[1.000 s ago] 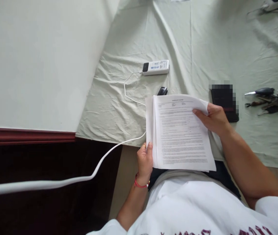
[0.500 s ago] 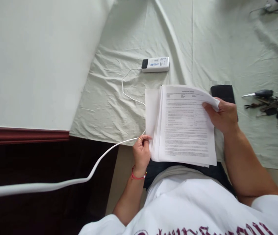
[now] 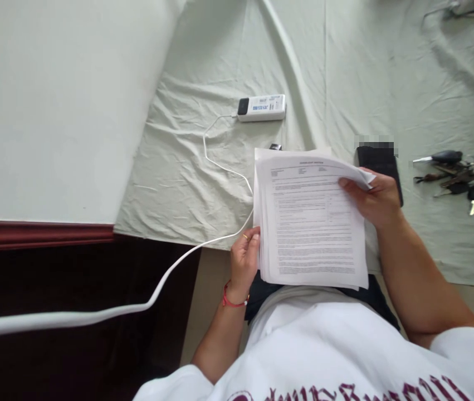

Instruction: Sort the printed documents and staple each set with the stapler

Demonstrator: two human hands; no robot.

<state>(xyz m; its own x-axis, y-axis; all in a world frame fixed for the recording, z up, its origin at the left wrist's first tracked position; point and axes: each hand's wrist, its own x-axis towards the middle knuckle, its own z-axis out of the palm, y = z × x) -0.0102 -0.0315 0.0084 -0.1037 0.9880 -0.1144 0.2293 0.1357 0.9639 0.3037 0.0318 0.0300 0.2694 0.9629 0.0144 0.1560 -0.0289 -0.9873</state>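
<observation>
A stack of printed paper sheets is held over the near edge of the cloth-covered table. My right hand grips its upper right side, thumb on top of the printed page, and the corner there curls upward. At the lower left edge, my left hand is closed on the sheets, its fingertips partly hidden by the paper. The left edges of the sheets are slightly fanned. Behind the top of the stack a small dark object peeks out, too covered to name.
A white power bank lies beyond the papers, with a white cable running past my left hand. Right of the stack are a black phone-like object and a bunch of keys. Green-grey cloth covers the table.
The loose sheet at the left has come in behind the stack, so the left edges lie closer together. The stack's left side has shifted left, and a small dark object now shows behind it.
</observation>
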